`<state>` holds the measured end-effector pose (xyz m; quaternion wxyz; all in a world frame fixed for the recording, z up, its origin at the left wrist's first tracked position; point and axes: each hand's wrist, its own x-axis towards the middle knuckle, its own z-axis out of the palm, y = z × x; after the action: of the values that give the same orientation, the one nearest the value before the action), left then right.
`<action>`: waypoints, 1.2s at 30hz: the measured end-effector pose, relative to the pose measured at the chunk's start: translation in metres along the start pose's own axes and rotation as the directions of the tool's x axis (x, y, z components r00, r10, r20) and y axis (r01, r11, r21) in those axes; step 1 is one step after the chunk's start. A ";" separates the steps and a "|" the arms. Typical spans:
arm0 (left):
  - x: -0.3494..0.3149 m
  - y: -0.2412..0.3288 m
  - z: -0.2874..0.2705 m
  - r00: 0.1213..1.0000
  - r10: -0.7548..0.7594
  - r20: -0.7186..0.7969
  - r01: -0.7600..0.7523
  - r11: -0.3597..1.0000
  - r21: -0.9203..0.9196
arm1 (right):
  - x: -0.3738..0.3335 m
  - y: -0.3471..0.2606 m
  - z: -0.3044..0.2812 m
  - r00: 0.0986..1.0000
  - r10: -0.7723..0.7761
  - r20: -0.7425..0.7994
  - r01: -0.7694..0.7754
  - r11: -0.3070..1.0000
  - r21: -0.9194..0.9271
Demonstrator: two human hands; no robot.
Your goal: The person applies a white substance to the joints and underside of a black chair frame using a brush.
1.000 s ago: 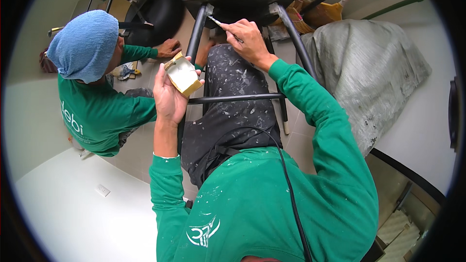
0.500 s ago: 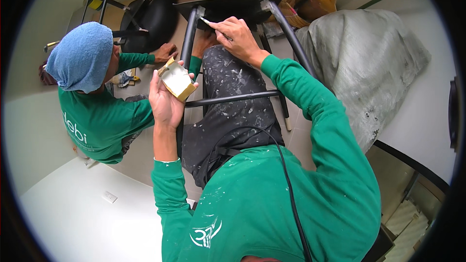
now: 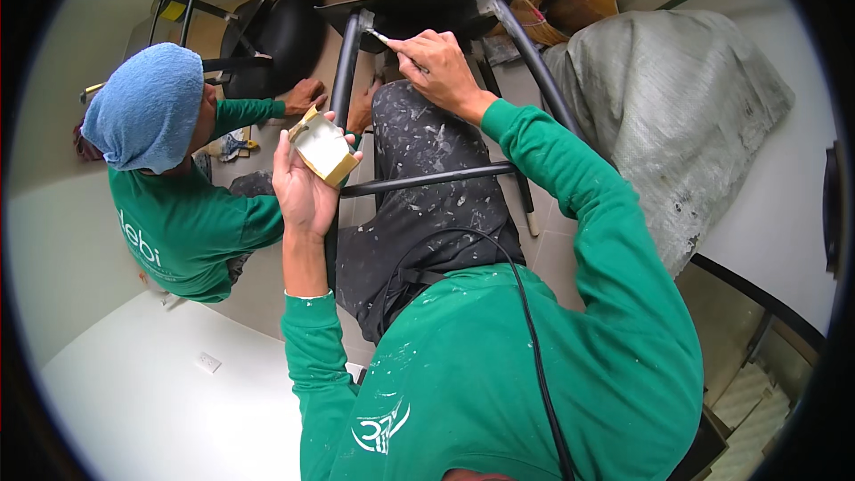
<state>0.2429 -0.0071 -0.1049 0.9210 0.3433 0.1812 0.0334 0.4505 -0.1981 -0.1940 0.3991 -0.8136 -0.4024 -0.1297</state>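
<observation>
A thin, pale stick-like tool (image 3: 381, 37) is showing a whitish tip. A small, boxy yellow-brown cup (image 3: 342, 170) is holding smooth white stuff (image 3: 322, 144), and its edges are looking rough. A black stool with round tube legs (image 3: 345, 80) is wearing a messy grey-white patch (image 3: 366, 20) where one leg is meeting the flat seat.

The right hand (image 3: 438, 67) is pinching the tool between thumb and fingers, with its back facing up and its arm reaching forward from the right. The left hand (image 3: 307, 185) is lying palm up, its fingers curling around the cup and its forearm standing nearly straight.

The tool is sitting just beside the patch; I cannot tell if the tip is touching it. Its long side is slanting, and the tip is pointing up and left. The cup is sitting low and left of the tool, near the stool's left leg. Its open side is facing up, and its long side is slanting from upper left to lower right.
</observation>
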 end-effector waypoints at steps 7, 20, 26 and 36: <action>0.003 0.000 0.001 1.000 -0.013 0.023 0.013 1.000 -0.018 | 0.003 0.001 0.007 0.996 -0.037 -0.083 0.033 0.998 -0.054; 0.004 0.000 0.003 0.999 -0.013 -0.030 0.013 1.000 0.003 | 0.001 -0.009 0.011 0.998 -0.028 -0.057 0.030 0.999 0.025; 0.003 0.001 0.005 0.999 -0.015 -0.036 0.015 1.000 -0.008 | 0.000 -0.007 0.013 0.999 -0.002 -0.053 0.004 0.999 0.037; 0.003 -0.001 -0.001 1.000 -0.016 -0.022 0.016 1.000 -0.002 | 0.001 -0.006 0.018 0.998 -0.010 -0.064 0.014 0.999 0.047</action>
<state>0.2458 -0.0065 -0.1069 0.9194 0.3406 0.1943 0.0298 0.4449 -0.1817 -0.2015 0.4300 -0.7970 -0.3973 -0.1485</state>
